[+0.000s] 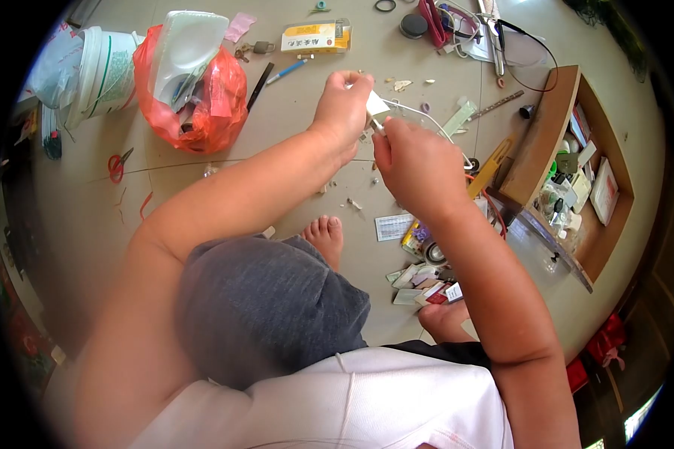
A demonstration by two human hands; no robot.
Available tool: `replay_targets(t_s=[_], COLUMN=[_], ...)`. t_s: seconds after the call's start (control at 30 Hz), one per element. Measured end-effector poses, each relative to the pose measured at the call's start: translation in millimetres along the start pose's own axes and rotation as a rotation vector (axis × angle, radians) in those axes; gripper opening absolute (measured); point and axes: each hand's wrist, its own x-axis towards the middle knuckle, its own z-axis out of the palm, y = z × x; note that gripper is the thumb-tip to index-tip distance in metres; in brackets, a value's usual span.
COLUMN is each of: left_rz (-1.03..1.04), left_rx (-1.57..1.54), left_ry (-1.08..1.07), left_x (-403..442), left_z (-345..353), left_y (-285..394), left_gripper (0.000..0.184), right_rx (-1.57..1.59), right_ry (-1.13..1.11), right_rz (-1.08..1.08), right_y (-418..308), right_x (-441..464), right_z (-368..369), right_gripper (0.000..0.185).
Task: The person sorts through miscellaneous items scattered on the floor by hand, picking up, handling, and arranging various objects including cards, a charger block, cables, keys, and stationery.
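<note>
My left hand (341, 112) is closed around a small white block (378, 105) that looks like a charger adapter; its far side is hidden by my fingers. Close beside it, my right hand (421, 161) pinches the white plug end of a cable (380, 128) at the lower edge of the block. Whether the plug sits inside the block or only touches it, I cannot tell. The thin white cable (431, 120) curves from behind my right hand toward the floor on the right. Both hands are held above the tiled floor.
An orange-red plastic bag (228, 101) and a white bucket (112, 75) stand at left, near red-handled scissors (117, 166). A wooden drawer (614, 224) holding small items lies at right, beside a yellow tool (493, 166). Cards (427, 288) and a yellow box (316, 37) lie on the floor.
</note>
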Motion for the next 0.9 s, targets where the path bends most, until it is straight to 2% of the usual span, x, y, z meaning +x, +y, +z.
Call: replay_targets(t_s=[0.07,0.17,0.43,0.5,0.53,0.57,0.63,0.67,0.7,0.77,0.8,0.83,0.87,0.9], left_rz=[-0.007,0.007,0.031,0.002,-0.001,-0.03,-0.122,-0.185,-0.214,-0.253,-0.15,-0.046,-0.049,0.003], left_rx=[0.002,0.003,0.084,-0.163,-0.161,-0.315,-0.645,-0.819,-0.886,-0.952,-0.948,-0.943,-0.942,-0.887], left_ry=[0.008,0.016,0.073,-0.012,-0.014,-0.051,-0.139,-0.191,-0.272,-0.358,-0.4,-0.44,-0.445,-0.477], left_x=[-2.1,-2.4,4.3,1.6,4.7,13.5,37.0,49.8,59.8,63.8,62.3,60.5,55.9,50.8], left_z=[1.7,6.4,5.4,2.8,-2.8,-11.6,-36.5,-53.0,-69.5,-86.4,-88.7,-87.7,-79.9,-69.8], left_y=[-1.0,-3.0,-5.5,0.7,8.8,21.3,45.2,57.6,69.0,82.5,88.8,92.9,93.7,90.2], left_gripper=[0.03,0.03,0.027,0.027,0.027,0.024,0.018,0.016,0.016,0.016,0.016,0.015,0.015,0.014], right_rx=[-0.016,0.048,0.1,0.185,0.273,0.217,0.151,0.054,0.062,0.153,0.532,0.665,0.8,1.058], right_ry=[-0.002,-0.11,0.018,-0.007,-0.036,-0.116,0.026,0.185,0.237,0.33,0.288,0.303,0.319,0.251], right_rz=[-0.032,0.08,-0.027,-0.036,-0.054,0.011,-0.069,-0.183,-0.133,0.15,0.396,0.44,0.483,0.479], right_y=[-0.3,-0.4,3.3,13.4,20.7,32.0,66.7,91.9,110.6,143.7,173.4,179.8,175.3,163.4], right_x=[1.0,5.0,4.5,0.3,-2.3,-1.0,1.8,4.1,7.5,13.3,19.2,25.0,30.0,28.9], right_z=[-0.9,-2.6,13.3,2.9,-4.9,-14.2,-28.9,-33.2,-41.8,-54.5,-53.7,-61.3,-74.2,-76.6], right_gripper=[0.022,0.022,0.018,0.019,0.02,0.02,0.012,0.009,0.012,0.012,0.017,0.027,0.037,0.044])
